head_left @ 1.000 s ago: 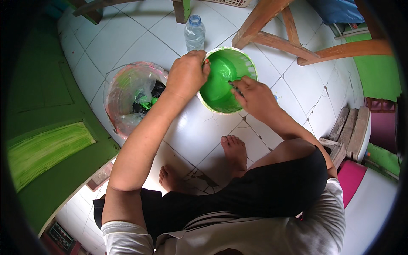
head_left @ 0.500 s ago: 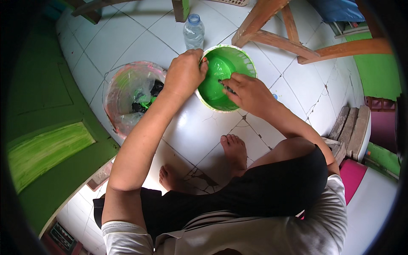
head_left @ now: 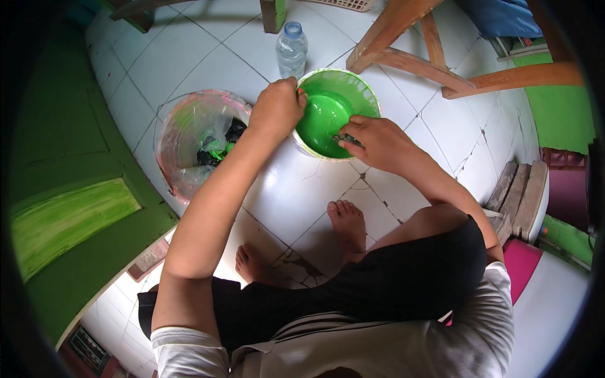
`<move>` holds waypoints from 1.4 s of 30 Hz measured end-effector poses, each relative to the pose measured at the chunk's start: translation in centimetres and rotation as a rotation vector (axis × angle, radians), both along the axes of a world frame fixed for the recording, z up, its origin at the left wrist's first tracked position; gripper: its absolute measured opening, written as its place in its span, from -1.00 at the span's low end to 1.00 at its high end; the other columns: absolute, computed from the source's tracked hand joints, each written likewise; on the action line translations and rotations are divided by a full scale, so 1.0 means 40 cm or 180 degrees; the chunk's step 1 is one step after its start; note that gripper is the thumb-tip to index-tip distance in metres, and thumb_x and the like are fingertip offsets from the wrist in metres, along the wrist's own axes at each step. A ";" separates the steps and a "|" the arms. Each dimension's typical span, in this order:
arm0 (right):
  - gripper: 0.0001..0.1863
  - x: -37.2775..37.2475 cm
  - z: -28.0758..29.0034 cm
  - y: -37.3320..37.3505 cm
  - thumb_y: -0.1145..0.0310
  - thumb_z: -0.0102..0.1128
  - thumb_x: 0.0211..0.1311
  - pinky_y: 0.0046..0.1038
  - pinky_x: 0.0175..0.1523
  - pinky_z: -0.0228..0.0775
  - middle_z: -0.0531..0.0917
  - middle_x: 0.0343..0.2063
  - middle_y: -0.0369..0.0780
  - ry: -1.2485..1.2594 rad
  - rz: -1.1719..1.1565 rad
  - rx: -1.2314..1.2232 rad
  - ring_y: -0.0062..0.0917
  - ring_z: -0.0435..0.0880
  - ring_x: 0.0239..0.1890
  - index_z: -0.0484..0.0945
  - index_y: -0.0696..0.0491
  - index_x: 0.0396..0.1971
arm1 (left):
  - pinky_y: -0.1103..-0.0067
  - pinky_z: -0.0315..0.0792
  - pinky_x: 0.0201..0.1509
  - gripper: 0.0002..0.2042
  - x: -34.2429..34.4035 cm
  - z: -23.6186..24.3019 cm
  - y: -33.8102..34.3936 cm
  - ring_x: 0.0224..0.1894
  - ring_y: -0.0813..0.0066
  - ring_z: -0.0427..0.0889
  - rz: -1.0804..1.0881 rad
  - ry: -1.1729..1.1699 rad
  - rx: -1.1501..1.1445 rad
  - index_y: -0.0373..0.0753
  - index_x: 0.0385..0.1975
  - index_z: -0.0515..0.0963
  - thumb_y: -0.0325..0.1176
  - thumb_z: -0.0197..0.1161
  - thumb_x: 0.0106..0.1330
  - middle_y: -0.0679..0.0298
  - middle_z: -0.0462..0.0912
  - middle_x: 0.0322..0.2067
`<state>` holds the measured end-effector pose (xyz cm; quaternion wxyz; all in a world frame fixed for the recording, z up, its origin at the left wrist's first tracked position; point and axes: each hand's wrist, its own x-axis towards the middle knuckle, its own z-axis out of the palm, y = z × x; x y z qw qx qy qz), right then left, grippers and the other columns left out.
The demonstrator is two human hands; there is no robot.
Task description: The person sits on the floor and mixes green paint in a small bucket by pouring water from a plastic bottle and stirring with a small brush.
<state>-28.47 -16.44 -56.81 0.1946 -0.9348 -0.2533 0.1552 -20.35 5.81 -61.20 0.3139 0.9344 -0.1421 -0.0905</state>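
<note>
A white bucket point(head_left: 367, 94), its inner wall smeared green, stands in front of me on the floor. Bright green liquid paint point(head_left: 322, 120) lies inside it. My left hand point(head_left: 276, 108) is closed around the bucket's left rim; a small orange-red bit shows by its fingertips. Over the near right part of the opening, my right hand point(head_left: 378, 143) pinches a short dark, stick-like thing point(head_left: 346, 138) that reaches to the paint. Its lower end is hidden, so its kind is unclear.
A clear plastic bottle point(head_left: 292, 53) without a cap stands behind the bucket. Left of it is a larger paint-stained tub point(head_left: 173, 135) holding plastic bags point(head_left: 217, 135). Wooden furniture legs point(head_left: 422, 66) rise at the back right. A green panel point(head_left: 69, 157) fills the left side.
My right hand has moved the dark thing toward the near right side of the bucket. The bucket's tilt has shifted slightly, while my left hand keeps its hold on the rim.
</note>
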 end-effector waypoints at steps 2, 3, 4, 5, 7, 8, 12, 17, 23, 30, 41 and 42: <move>-0.70 0.002 -0.006 -0.017 0.21 0.13 0.37 -0.17 -0.01 0.54 0.67 -0.24 -0.08 -0.0121 -0.0227 -0.0234 -0.16 0.70 -0.18 0.65 0.15 -0.19 | 0.14 0.51 -0.03 -0.73 0.004 -0.004 -0.004 -0.16 -0.17 0.65 0.0015 -0.0030 0.0100 -0.39 -0.23 0.58 -0.25 0.25 0.34 -0.16 0.67 -0.29; -0.70 0.006 -0.009 -0.023 0.21 0.14 0.37 -0.17 -0.01 0.54 0.67 -0.24 -0.07 -0.0182 -0.0339 -0.0348 -0.15 0.70 -0.18 0.65 0.15 -0.20 | 0.14 0.51 -0.03 -0.73 0.006 -0.006 -0.006 -0.16 -0.16 0.65 -0.0016 -0.0081 0.0153 -0.38 -0.23 0.58 -0.24 0.26 0.34 -0.16 0.67 -0.28; -0.69 0.013 -0.010 -0.023 0.20 0.14 0.36 -0.16 -0.02 0.54 0.67 -0.23 -0.07 -0.0202 -0.0382 -0.0419 -0.15 0.70 -0.18 0.65 0.16 -0.21 | 0.14 0.51 -0.03 -0.72 0.007 -0.006 -0.008 -0.16 -0.16 0.66 -0.0055 -0.0127 0.0212 -0.37 -0.23 0.58 -0.23 0.26 0.34 -0.15 0.67 -0.28; -0.69 0.022 -0.010 -0.023 0.19 0.14 0.36 -0.16 -0.02 0.54 0.67 -0.23 -0.07 -0.0221 -0.0426 -0.0489 -0.14 0.70 -0.19 0.64 0.16 -0.22 | 0.14 0.52 -0.02 -0.72 0.008 -0.007 -0.008 -0.15 -0.15 0.66 -0.0094 -0.0172 0.0273 -0.37 -0.23 0.58 -0.21 0.26 0.34 -0.14 0.67 -0.28; -0.69 0.025 -0.012 -0.021 0.18 0.15 0.37 -0.17 -0.03 0.54 0.67 -0.22 -0.08 -0.0189 -0.0374 -0.0522 -0.14 0.70 -0.20 0.65 0.14 -0.20 | 0.14 0.52 -0.02 -0.70 0.006 -0.005 -0.008 -0.16 -0.14 0.66 -0.0044 -0.0224 0.0430 -0.35 -0.22 0.58 -0.19 0.26 0.33 -0.13 0.68 -0.27; -0.69 0.023 -0.015 -0.018 0.18 0.16 0.37 -0.19 -0.04 0.55 0.67 -0.22 -0.09 -0.0139 -0.0279 -0.0485 -0.16 0.70 -0.21 0.65 0.13 -0.16 | 0.14 0.52 -0.02 -0.70 0.005 -0.003 -0.009 -0.16 -0.14 0.66 -0.0020 -0.0254 0.0504 -0.35 -0.22 0.57 -0.17 0.26 0.33 -0.12 0.68 -0.27; -0.70 0.007 -0.003 -0.012 0.19 0.17 0.38 -0.20 -0.05 0.55 0.67 -0.21 -0.12 -0.0014 -0.0282 -0.0335 -0.17 0.70 -0.21 0.66 0.12 -0.14 | 0.19 0.53 0.02 -0.55 0.022 0.031 0.005 -0.10 -0.11 0.66 -0.0043 0.0092 0.0501 -0.39 -0.22 0.57 -0.02 0.32 0.31 -0.14 0.66 -0.22; -0.69 0.010 0.030 -0.031 0.17 0.16 0.38 -0.17 -0.04 0.54 0.68 -0.23 -0.08 -0.0118 -0.0711 -0.0238 -0.14 0.70 -0.19 0.65 0.13 -0.18 | 0.23 0.50 0.15 -0.34 0.098 0.072 0.024 0.07 -0.12 0.60 0.0378 -0.0065 0.0441 -0.50 -0.03 0.45 0.08 0.39 0.23 -0.23 0.57 0.01; -0.67 0.017 0.037 -0.050 0.16 0.18 0.36 -0.16 -0.03 0.54 0.69 -0.20 -0.05 -0.0266 -0.0877 -0.0035 -0.12 0.70 -0.18 0.66 0.13 -0.16 | 0.33 0.38 0.34 0.11 0.219 -0.036 0.033 0.29 -0.04 0.47 0.0021 -0.0357 -0.0401 -0.57 0.32 0.16 0.14 0.59 -0.05 -0.28 0.44 0.21; -0.69 0.016 0.034 -0.054 0.18 0.19 0.35 -0.16 -0.04 0.53 0.69 -0.24 -0.05 -0.0338 -0.0995 0.0084 -0.12 0.70 -0.19 0.65 0.14 -0.18 | 0.32 0.39 0.34 -0.05 0.272 -0.106 0.015 0.31 0.01 0.46 -0.0194 -0.0167 -0.0699 -0.30 0.39 0.16 -0.01 0.55 0.08 -0.11 0.44 0.26; -0.70 0.019 0.027 -0.065 0.20 0.18 0.35 -0.18 -0.06 0.53 0.70 -0.25 -0.06 -0.0382 -0.1079 0.0205 -0.13 0.70 -0.21 0.65 0.15 -0.18 | 0.21 0.49 0.15 -0.35 0.207 -0.048 0.053 0.15 -0.15 0.50 -0.0231 -0.1242 -0.0499 -0.23 0.29 0.22 -0.20 0.38 0.28 -0.06 0.35 0.17; -0.70 0.019 0.028 -0.066 0.20 0.18 0.35 -0.18 -0.06 0.53 0.70 -0.25 -0.06 -0.0382 -0.1084 0.0218 -0.13 0.70 -0.21 0.65 0.15 -0.18 | 0.19 0.49 0.15 -0.35 0.204 -0.032 0.060 0.15 -0.18 0.49 -0.0342 -0.1315 -0.0375 -0.21 0.31 0.21 -0.23 0.36 0.29 -0.06 0.33 0.17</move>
